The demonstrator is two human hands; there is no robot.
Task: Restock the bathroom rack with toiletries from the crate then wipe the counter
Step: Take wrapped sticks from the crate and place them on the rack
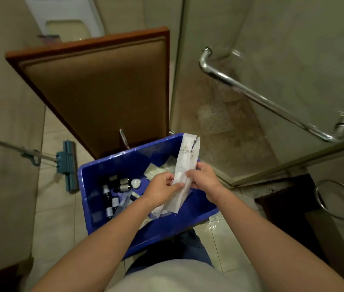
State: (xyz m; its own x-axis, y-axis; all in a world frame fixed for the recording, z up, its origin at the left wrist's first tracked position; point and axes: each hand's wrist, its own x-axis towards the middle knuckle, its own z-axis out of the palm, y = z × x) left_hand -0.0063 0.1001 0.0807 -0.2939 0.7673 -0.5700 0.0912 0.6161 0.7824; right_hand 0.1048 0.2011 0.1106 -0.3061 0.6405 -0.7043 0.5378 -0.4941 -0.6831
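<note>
On tiled floor a blue crate is set; above it, white packets are pinched by left grip and right grip.

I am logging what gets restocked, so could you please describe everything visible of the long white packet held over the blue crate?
The long white packet is a slim, flat sachet, paper or plastic by its look, with small print too blurred to read. It stands nearly upright, tilted slightly right, above the blue crate. The left hand and right hand pinch its lower half; a second edge behind its top suggests another packet.
</note>
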